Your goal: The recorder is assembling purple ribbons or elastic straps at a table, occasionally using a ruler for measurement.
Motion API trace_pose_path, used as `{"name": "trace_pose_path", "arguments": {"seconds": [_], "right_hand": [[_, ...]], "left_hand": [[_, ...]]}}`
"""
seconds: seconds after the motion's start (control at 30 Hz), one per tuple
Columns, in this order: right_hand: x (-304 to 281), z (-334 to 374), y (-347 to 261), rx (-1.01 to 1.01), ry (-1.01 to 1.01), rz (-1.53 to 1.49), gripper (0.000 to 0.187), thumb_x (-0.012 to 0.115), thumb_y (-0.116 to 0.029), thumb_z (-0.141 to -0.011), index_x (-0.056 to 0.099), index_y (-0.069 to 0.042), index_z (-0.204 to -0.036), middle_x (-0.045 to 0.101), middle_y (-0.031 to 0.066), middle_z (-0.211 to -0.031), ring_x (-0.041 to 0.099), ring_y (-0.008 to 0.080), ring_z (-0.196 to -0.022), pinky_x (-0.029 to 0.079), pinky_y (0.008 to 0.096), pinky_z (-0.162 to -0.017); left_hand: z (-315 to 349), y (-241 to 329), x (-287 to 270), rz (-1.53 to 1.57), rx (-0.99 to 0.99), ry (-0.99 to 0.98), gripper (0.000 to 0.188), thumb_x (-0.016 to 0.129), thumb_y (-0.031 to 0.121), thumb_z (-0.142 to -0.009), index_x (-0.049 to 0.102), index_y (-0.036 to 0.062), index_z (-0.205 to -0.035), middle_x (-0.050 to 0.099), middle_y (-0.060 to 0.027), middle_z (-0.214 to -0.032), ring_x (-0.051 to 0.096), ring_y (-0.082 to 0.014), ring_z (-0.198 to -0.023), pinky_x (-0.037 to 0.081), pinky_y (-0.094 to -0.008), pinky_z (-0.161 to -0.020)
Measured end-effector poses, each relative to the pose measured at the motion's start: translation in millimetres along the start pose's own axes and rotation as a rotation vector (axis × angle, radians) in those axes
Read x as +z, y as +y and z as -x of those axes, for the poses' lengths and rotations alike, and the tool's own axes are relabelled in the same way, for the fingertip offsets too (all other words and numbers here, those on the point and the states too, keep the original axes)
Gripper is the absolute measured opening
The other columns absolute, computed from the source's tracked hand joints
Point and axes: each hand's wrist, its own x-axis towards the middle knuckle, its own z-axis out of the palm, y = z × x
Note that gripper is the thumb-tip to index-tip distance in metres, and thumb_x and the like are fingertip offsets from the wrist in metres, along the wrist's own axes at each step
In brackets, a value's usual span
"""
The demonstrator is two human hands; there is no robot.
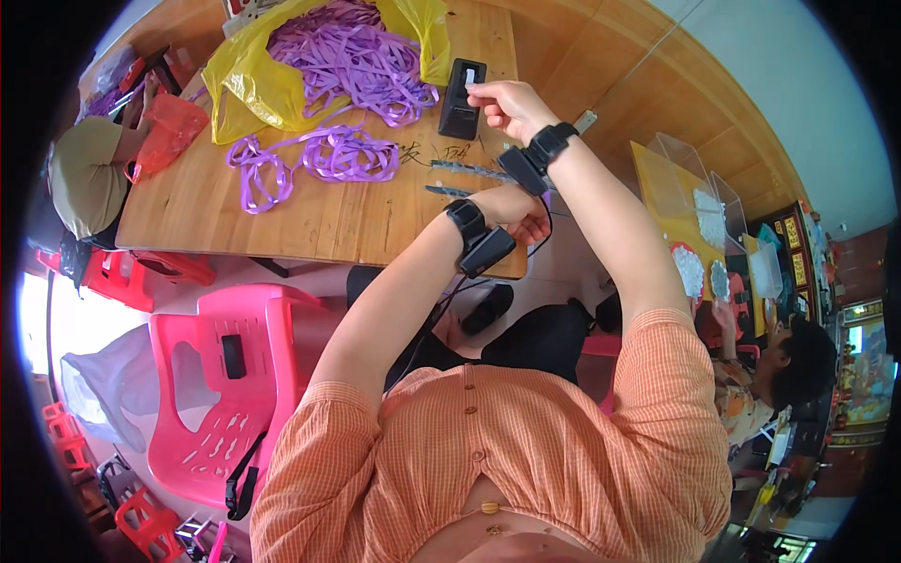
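Note:
My right hand (510, 105) reaches across to a long black desktop holder (460, 117), which looks like a tape dispenser. Its thumb and forefinger are pinched together beside the white piece (470, 79) in the holder's top; what they grip is too small to make out. Under my right forearm, my left hand (522, 214) hangs at the table's right edge, fingers curled. A bit of purple shows next to it, but what it holds is hidden. Two dark strips (469, 170) with shiny clear pieces lie near my left wrist. Loose loops of purple ribbon (349, 155) rest further left.
A yellow plastic bag (246, 89) full of tangled purple ribbon (343, 56) stands on the wooden table (310, 235). A pink plastic chair (202, 413) is at my left. People sit at the far left and right; clear bins (718, 202) stand on the right-hand table.

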Motion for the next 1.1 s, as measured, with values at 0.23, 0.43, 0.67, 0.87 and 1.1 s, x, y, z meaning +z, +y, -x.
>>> {"name": "trace_pose_path", "arguments": {"seconds": [0.23, 0.43, 0.67, 0.87, 1.1], "right_hand": [[-3.6, 18.8, 22.7, 0.222, -0.154, -0.048, 0.015, 0.071, -0.017, -0.089, 0.065, -0.003, -0.088, 0.064, 0.0040, -0.079, 0.041, 0.0042, -0.055, 0.033, 0.0188, -0.044], [-11.2, 12.7, 43.0, 0.266, -0.104, 0.234, 0.015, 0.070, -0.013, -0.086, 0.065, -0.002, -0.077, 0.064, 0.0063, -0.074, 0.041, 0.0065, -0.052, 0.033, 0.0201, -0.044], [-47.3, 68.7, 4.8, 0.063, -0.201, 0.358, 0.018, 0.068, -0.020, -0.091, 0.064, -0.003, -0.086, 0.062, 0.0008, -0.073, 0.039, 0.0011, -0.048, 0.028, 0.0180, -0.039], [-108.7, 95.4, 12.5, 0.055, -0.363, 0.871, 0.019, 0.068, -0.025, -0.091, 0.067, -0.007, -0.085, 0.061, -0.0020, -0.070, 0.042, 0.0013, -0.051, 0.030, 0.0199, -0.042], [-134.2, 83.9, 28.1, -0.114, -0.451, 1.247, 0.027, 0.068, -0.029, -0.089, 0.068, -0.003, -0.083, 0.067, 0.0028, -0.071, 0.061, 0.0127, -0.067, 0.049, 0.0303, -0.064]], "left_hand": [[-7.3, -8.6, -7.2, -0.073, 0.068, -0.056, 0.024, 0.056, 0.025, -0.097, 0.062, 0.0026, -0.092, 0.066, -0.0103, -0.081, 0.063, -0.0158, -0.065, 0.052, -0.0261, -0.054], [0.1, -6.7, 7.4, -0.092, 0.056, -0.001, 0.028, 0.055, 0.031, -0.098, 0.062, 0.0043, -0.096, 0.066, -0.0092, -0.080, 0.063, -0.0158, -0.066, 0.052, -0.0259, -0.055], [8.6, 2.4, 10.4, -0.234, 0.015, 0.003, 0.020, 0.055, 0.019, -0.097, 0.054, 0.0001, -0.104, 0.064, -0.0137, -0.084, 0.063, -0.0191, -0.066, 0.054, -0.0295, -0.055], [7.5, 9.8, 7.3, -0.256, -0.040, -0.039, 0.015, 0.050, 0.016, -0.097, 0.050, 0.0007, -0.097, 0.062, -0.0119, -0.081, 0.063, -0.0175, -0.063, 0.052, -0.0290, -0.051], [6.5, 10.4, 9.7, -0.229, -0.040, -0.027, 0.012, 0.047, 0.014, -0.097, 0.048, 0.0030, -0.102, 0.063, -0.0090, -0.082, 0.063, -0.0141, -0.064, 0.052, -0.0254, -0.053]]}}
